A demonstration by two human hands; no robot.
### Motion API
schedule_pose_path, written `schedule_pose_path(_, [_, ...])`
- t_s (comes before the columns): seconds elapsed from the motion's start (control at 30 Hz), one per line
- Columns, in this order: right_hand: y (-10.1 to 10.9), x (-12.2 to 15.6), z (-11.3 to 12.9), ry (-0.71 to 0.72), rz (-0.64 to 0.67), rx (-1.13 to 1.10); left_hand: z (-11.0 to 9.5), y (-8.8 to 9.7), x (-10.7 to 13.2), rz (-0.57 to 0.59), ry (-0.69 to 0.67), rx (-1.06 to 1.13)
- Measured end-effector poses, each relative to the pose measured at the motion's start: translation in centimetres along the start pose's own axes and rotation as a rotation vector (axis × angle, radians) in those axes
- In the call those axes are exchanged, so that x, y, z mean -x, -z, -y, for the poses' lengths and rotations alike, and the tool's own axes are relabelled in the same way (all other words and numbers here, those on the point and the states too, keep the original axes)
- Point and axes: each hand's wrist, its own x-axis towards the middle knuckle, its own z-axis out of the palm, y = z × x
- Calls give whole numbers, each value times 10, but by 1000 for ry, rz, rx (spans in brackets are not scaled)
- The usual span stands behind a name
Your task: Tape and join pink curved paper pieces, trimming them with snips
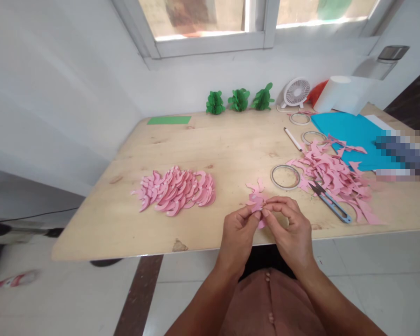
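Pink, the paper piece (256, 201), pinched between both hands just over the near edge of the bench (213, 144), close to the body. Left hand (238, 232) clenched on the piece's left side, its fingers (254, 215) pressed thumb to forefinger. Right hand (291, 227) grasping the right side the same way, its fingers (271, 212) curled over the top.

At the right edge, a pixelated patch (404, 151), too blurred to read.

Left of the hands and well apart, a tidy pile of pink crescents (177, 190). To the right, a loose heap of pink scraps (331, 175) spreading almost to the near edge, with small snips (331, 201) resting on its near side. Between heap and hands, a tape ring (285, 177) lying flat. Further back, a white pen (294, 139) and a blue sheet (353, 133) running off to the right.

Along the far edge by the wall: a green sheet (169, 120), three green paper balls (238, 100), a small white fan (296, 92), a white roll (332, 92).

Open wood across the middle of the bench, between the pile and the far row, and a bare strip along the near edge left of the hands.
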Motion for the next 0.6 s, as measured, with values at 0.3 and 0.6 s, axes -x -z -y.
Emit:
schedule_pose_path(0.3, [-1,-1,1,50,-22,47,2,2,-2,-9,-6,-43])
schedule_pose_path(0.6, [-3,2,-2,74,-22,57,8,5,-2,-47,-71,-157])
